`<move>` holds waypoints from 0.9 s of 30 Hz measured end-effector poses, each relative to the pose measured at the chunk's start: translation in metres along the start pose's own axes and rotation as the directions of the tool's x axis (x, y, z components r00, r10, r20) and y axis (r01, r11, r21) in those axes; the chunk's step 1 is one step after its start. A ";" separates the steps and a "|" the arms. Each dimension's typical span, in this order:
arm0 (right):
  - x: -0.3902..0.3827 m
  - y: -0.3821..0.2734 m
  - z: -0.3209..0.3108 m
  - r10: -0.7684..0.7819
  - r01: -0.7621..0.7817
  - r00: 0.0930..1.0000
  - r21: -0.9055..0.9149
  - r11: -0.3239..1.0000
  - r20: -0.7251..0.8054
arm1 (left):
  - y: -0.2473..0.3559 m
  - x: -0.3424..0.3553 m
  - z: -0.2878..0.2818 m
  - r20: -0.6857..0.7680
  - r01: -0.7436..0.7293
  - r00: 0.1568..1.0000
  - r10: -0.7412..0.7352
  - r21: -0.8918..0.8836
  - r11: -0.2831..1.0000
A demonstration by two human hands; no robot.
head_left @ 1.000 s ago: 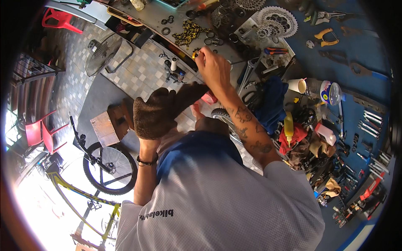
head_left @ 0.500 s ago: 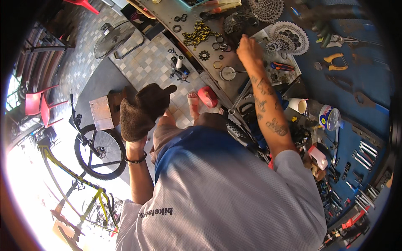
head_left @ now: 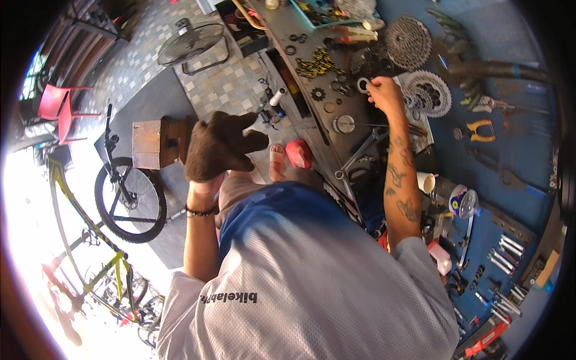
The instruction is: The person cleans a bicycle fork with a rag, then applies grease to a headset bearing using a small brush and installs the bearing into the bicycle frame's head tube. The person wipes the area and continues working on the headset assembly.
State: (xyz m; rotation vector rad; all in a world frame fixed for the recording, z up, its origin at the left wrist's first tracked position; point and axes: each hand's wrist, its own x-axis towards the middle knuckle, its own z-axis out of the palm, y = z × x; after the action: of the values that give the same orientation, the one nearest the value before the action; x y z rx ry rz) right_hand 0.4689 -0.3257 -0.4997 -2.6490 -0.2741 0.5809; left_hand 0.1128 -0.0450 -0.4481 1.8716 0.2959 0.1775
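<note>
My left hand (head_left: 217,147) is covered by a thick brown cloth glove, raised left of my legs with its fingers apart and nothing in it. Between the fingertips of my right hand (head_left: 386,95) is a small silver ring (head_left: 359,83), held over the metal workbench. Beside that hand, to the right, lies a silver bicycle cassette (head_left: 443,97) on a sheet of paper. A darker cassette (head_left: 409,43) sits farther back. Left of the ring are a yellow-and-black chain (head_left: 319,63), a small black sprocket (head_left: 318,94) and several loose rings and spacers.
Yellow-handled pliers (head_left: 481,130), wrenches (head_left: 503,255) and a clear plastic bottle (head_left: 463,201) lie along the blue surface at right. A wooden box (head_left: 155,145) and a bicycle wheel (head_left: 130,201) stand at left. A fan (head_left: 191,45) is on the tiled floor.
My right hand has come away from the silver cassette with the ring now showing in its fingers. The gloved fingers of my left hand have spread. The whole view has shifted slightly.
</note>
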 end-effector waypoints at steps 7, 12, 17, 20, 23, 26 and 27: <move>-0.127 -0.122 -0.001 -0.477 0.215 0.833 0.629 0.747 0.281 | 0.015 0.066 0.024 -0.002 -0.206 0.950 0.313 0.748 0.631; -0.184 -0.192 0.019 -0.515 0.325 0.817 0.530 0.783 0.260 | 0.005 0.040 0.012 -0.272 -0.247 0.899 0.343 0.332 0.910; -0.193 -0.218 0.023 -0.548 0.390 0.821 0.542 0.744 0.162 | -0.002 0.012 -0.014 -0.093 0.118 0.982 -0.162 -0.361 0.925; -0.202 -0.228 0.032 -0.632 0.510 0.768 0.494 0.704 0.107 | -0.009 0.012 -0.024 -0.301 -0.288 0.864 0.403 0.361 0.887; -0.211 -0.240 0.043 -0.666 0.556 0.744 0.500 0.664 0.055 | -0.005 0.008 -0.033 -0.285 -0.199 0.845 0.452 0.617 0.761; -0.214 -0.249 0.045 -0.566 0.378 0.820 0.660 0.649 0.087 | 0.017 -0.003 -0.048 -0.105 0.288 0.918 -0.384 -0.490 0.823; -0.213 -0.252 0.044 -0.556 0.397 0.830 0.657 0.641 0.040 | 0.026 -0.004 -0.052 -0.035 0.256 0.927 -0.374 -0.671 0.696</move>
State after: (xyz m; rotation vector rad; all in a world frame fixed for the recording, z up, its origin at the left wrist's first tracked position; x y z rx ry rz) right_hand 0.2339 -0.1429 -0.3512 -1.7438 -0.7043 0.6626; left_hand 0.0980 -0.0070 -0.4071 1.0734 0.5892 0.1747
